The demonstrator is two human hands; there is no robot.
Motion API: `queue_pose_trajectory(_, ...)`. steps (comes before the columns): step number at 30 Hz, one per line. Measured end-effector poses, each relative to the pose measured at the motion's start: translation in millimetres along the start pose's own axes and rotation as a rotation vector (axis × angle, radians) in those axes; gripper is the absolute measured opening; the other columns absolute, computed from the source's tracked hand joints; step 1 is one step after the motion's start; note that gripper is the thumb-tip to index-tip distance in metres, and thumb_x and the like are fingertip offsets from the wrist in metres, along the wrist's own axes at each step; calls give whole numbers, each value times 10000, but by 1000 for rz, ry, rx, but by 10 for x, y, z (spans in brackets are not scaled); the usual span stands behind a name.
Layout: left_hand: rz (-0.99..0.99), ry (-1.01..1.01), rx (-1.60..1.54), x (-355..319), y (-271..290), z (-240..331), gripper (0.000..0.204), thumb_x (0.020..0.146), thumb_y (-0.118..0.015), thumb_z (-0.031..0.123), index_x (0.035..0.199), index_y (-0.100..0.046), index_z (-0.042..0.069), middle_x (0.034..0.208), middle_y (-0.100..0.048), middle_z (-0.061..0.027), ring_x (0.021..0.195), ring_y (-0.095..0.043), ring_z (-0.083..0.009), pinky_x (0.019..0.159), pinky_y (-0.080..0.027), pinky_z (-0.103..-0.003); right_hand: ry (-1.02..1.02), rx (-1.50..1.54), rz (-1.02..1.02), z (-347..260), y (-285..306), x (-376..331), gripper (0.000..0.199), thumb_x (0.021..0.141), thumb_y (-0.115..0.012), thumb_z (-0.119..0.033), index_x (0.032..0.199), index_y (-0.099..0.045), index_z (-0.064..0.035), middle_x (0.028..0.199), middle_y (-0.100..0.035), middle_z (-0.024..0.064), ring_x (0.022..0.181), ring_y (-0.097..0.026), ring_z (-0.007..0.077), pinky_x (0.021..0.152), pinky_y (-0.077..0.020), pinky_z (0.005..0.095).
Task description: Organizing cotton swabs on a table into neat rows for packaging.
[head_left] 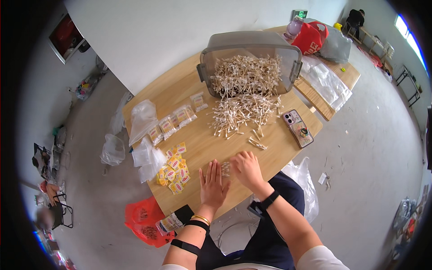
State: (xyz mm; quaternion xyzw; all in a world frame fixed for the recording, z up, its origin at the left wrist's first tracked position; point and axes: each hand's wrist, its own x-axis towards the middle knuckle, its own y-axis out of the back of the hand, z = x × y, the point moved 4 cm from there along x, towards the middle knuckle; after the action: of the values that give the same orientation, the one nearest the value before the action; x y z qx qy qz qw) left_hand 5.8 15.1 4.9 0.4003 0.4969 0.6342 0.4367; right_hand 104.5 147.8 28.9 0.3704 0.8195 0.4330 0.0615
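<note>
My left hand [213, 185] lies flat on the wooden table [202, 155], fingers stretched out and close together. Beside its fingers is a small row of cotton swabs [225, 169], partly covered by my hands. On the other side of this row, my right hand [246, 170] is curled, its fingertips turned down toward the swabs; anything between them is hidden. A few loose swabs [257, 144] lie just beyond my right hand. Farther back, a grey translucent bin [208, 67] lies tipped on its side, with a large heap of cotton swabs [245, 112] spilling from it.
Yellow-and-white cards [175, 173] lie left of my left hand, near clear bags [143, 119] and several filled swab packets [167, 127]. A phone [298, 128] rests by the right edge. A red bag [145, 222] hangs below the left corner. Another table [348, 83] stands at back right.
</note>
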Motion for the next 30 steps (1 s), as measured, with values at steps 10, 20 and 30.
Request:
queue_pose_trajectory(10, 53, 23, -132, 39, -3, 49, 727, 967, -473, 406, 1541, -281, 3, 1597, -309, -161, 1498, -262, -288, 1231, -109, -559, 12, -390, 78, 29, -230, 785, 320, 800, -684, -226, 1094, -658, -101, 1097, -598, 61, 1115, -512, 245, 899, -413, 393)
queue_pose_trajectory(20, 41, 24, -53, 27, -32, 18, 711, 988, -446, 442, 1538, -292, 20, 1614, -285, -138, 1512, -236, -262, 1232, -131, -551, 80, -168, -156, -118, 52, -43, 431, 810, -642, -119, 1234, -619, -48, 1296, -599, 29, 1146, -522, 255, 932, -401, 387)
queue_pose_trajectory(30, 48, 28, -100, 7, 5, 4, 691, 990, -437, 414, 1551, -284, 41, 1620, -273, -144, 1517, -220, -292, 1234, -108, -546, 120, 47, -16, 24, 49, 129, 333, 773, -619, -31, 1095, -678, -92, 1177, -645, 54, 1095, -546, 273, 906, -429, 407)
